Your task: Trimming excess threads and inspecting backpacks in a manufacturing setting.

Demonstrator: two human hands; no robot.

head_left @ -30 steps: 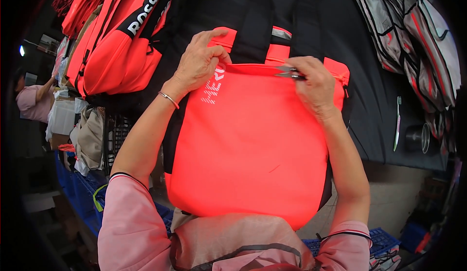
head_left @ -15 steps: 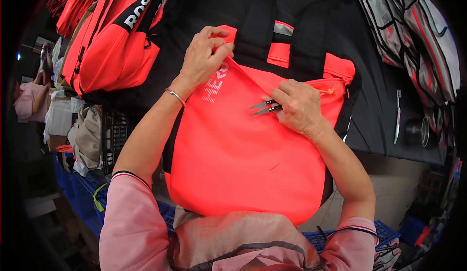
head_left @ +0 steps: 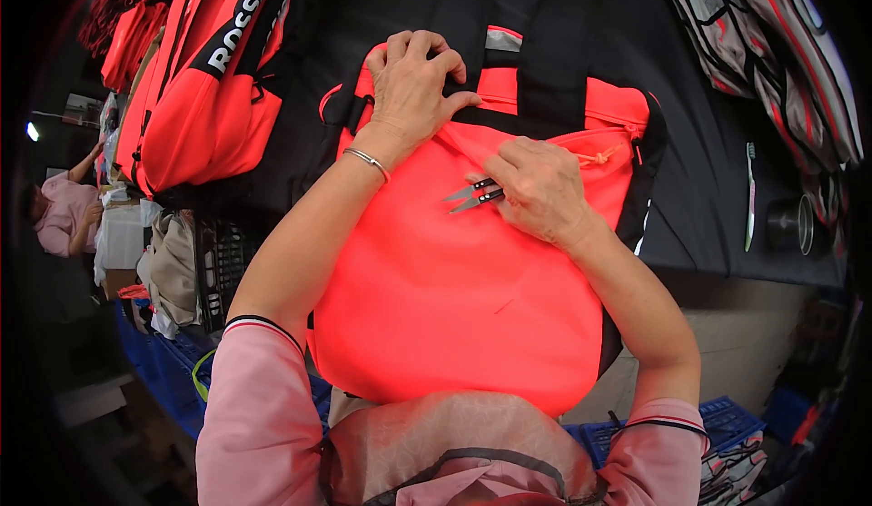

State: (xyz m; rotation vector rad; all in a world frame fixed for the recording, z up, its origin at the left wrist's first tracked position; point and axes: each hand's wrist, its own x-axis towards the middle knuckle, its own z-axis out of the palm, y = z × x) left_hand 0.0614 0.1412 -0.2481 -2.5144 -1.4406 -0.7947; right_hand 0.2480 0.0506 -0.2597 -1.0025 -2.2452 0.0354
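Observation:
A bright coral-red backpack (head_left: 463,324) with black straps lies on the black-covered table, its lower end against my lap. My left hand (head_left: 413,93) rests on its upper left corner. The fingers there are bent and spread, and the thumb stretches apart along the top edge. Thread snips (head_left: 474,199) with black grips are held in my right hand (head_left: 540,188), blades pointing left. That hand's fingertips also touch the edge of the front pocket, where an orange cord pull (head_left: 598,157) hangs. My right palm hides part of the snips.
Another coral-red backpack (head_left: 204,133) stands at the upper left. Grey bags (head_left: 772,61) are piled at the upper right. A toothbrush (head_left: 749,197) and a metal cup (head_left: 790,224) sit at the right. Blue crates (head_left: 722,422) stand below the table; a person (head_left: 68,211) is at far left.
My left hand has gone from pinching the pocket's top edge to lying spread over the upper left corner. My right hand, with the snips, has shifted slightly left.

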